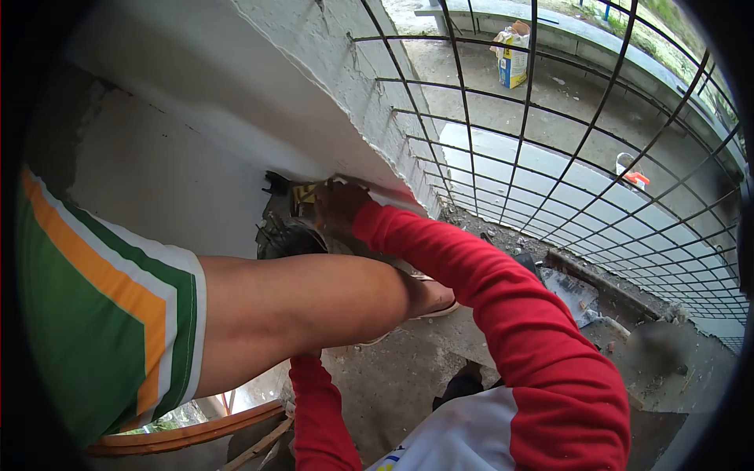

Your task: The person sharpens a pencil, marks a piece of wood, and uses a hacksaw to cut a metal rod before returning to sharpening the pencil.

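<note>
My right hand [339, 210], in a red sleeve, reaches to the foot of the white wall. Its fingers are bent in, right at a yellow-and-black object [303, 196]; what they grip cannot be made out. Just below that lies a dark bundle [289, 237] that looks like bags or coiled material, partly behind a bare knee. My left hand [308, 355] is lower, under the bare leg [306, 302], which hides its fingers. The leg comes in from the left, in green shorts [86, 337] with orange and white stripes, and ends in a sandalled foot [434, 300].
A black metal grille [522, 141] runs along the right side. Beyond it stand a paper sack [513, 59] and a white bucket [631, 171]. Rubble and debris [577, 294] lie along the grille's base. A curved wooden frame [188, 432] sits at lower left.
</note>
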Tool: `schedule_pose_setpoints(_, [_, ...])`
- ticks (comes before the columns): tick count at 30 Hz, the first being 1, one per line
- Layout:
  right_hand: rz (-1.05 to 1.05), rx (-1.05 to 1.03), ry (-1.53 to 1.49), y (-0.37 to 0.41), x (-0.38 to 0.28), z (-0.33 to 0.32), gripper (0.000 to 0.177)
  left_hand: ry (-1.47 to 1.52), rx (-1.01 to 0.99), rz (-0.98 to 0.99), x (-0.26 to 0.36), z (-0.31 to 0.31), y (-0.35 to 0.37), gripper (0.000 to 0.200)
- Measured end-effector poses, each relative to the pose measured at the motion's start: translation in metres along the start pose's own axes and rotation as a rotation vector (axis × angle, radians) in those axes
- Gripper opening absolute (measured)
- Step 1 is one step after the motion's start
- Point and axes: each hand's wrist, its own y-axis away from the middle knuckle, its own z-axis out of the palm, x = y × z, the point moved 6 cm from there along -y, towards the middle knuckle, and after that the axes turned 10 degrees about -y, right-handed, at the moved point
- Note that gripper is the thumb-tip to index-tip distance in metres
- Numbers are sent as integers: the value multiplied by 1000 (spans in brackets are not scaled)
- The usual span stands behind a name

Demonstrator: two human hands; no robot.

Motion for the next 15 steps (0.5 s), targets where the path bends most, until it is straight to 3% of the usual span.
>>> schedule_pose_setpoints(3, [-206, -84, 335, -10, -20, -8, 29, 5, -16, 17, -1, 7, -1, 67])
schedule_pose_setpoints(6, [-234, -140, 508, 14, -60, -46, 27, 12, -36, 29, -6, 7, 3, 66])
schedule_pose_setpoints(9, [-313, -49, 417, 6, -58, -37, 22, 24, -60, 19, -11, 6, 7, 65])
schedule_pose_setpoints(12, [-357, -157, 360, 16, -104, -55, 16, 84, -82, -85, -21, -8, 12, 60])
schedule_pose_setpoints(15, [-597, -68, 429, 6, -141, -58, 16, 149, -104, -134, -30, -18, 7, 55])
